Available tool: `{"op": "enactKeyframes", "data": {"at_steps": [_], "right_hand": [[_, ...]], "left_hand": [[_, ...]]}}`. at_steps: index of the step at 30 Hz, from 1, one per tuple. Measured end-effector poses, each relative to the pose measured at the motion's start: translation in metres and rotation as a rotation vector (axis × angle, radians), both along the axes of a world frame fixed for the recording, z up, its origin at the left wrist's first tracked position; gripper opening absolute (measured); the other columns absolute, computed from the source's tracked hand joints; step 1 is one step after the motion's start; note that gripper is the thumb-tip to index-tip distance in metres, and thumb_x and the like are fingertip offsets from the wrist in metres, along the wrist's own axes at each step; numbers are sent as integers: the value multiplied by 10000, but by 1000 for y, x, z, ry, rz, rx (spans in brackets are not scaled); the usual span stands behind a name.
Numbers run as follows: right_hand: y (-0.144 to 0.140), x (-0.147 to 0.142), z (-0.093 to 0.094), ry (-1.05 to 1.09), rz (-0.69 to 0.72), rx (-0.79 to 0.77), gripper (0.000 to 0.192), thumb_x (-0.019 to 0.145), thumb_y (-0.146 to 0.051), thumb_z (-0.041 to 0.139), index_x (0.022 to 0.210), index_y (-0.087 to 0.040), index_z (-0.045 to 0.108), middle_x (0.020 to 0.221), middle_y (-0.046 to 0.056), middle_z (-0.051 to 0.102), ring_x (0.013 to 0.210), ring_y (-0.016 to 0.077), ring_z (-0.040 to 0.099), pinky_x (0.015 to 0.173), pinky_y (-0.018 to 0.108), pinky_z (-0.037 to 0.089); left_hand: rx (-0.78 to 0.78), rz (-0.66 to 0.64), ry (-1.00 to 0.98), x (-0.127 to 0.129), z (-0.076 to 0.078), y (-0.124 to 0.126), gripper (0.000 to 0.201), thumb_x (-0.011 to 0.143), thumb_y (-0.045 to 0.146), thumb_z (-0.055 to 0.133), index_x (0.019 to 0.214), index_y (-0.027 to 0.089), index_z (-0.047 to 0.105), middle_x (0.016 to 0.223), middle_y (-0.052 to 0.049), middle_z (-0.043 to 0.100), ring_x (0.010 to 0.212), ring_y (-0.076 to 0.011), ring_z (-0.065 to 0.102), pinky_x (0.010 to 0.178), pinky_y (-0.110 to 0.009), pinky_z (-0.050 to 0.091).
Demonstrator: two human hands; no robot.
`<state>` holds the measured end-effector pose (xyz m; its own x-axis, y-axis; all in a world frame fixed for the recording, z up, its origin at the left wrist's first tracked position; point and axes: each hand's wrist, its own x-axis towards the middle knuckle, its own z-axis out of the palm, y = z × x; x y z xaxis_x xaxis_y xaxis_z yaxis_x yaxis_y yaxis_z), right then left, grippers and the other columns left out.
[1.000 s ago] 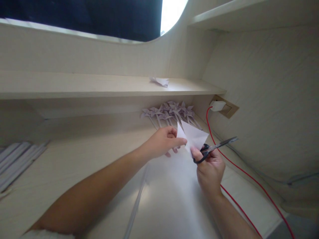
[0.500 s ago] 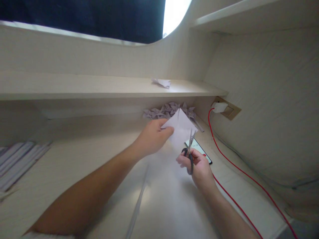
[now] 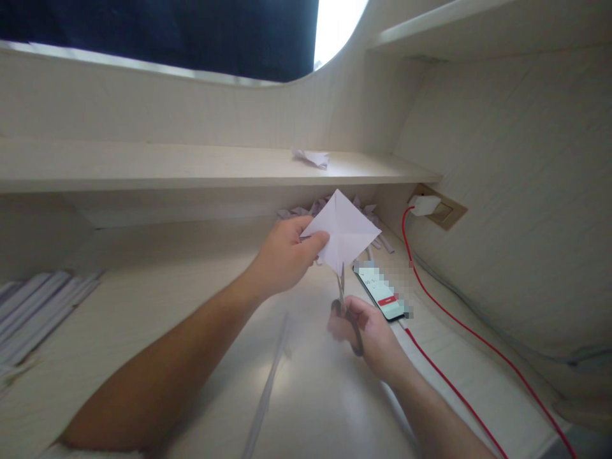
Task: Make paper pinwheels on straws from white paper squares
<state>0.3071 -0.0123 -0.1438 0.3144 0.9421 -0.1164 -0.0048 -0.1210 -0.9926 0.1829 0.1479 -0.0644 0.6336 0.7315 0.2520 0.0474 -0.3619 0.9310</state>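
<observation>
Left hand point(image 3: 284, 258): we pinch the white paper square point(image 3: 343, 231) by its left corner, fingers closed, above the counter point(image 3: 143, 299).
Right hand point(image 3: 370, 331): our fingers grip the scissors point(image 3: 345, 306), blades pointing up at the paper's lower tip.

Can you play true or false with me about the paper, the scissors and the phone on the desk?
1. The left hand holds the folded white paper up off the desk. True.
2. The right hand holds a pencil. False: it holds scissors, blades pointing up at the paper's lower tip.
3. The phone lies on the desk. True.
4. The cable is blue. False: it is red.
5. The shelf holds a folded paper piece. True.
</observation>
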Motion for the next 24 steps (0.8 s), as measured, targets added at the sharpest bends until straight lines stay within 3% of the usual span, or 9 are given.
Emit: {"op": "enactKeyframes", "data": {"at_steps": [12,24], "right_hand": [[-1,2,-1,38,-15,21,324,732,-414,852,734,-188,621,670,-19,581,611,134,493,592,277,385],[-1,3,-7,43,-58,-17,354,753,-414,839,676,-212,560,551,-43,567,484,109,448,465,248,349]], "left_hand": [[16,-52,38,-2,2,-4,237,911,350,588,758,169,610,614,37,572,537,-104,515,492,-216,369],[34,-34,59,-2,6,-4,244,899,358,585,751,168,620,605,32,584,528,-111,526,487,-216,375]]}}
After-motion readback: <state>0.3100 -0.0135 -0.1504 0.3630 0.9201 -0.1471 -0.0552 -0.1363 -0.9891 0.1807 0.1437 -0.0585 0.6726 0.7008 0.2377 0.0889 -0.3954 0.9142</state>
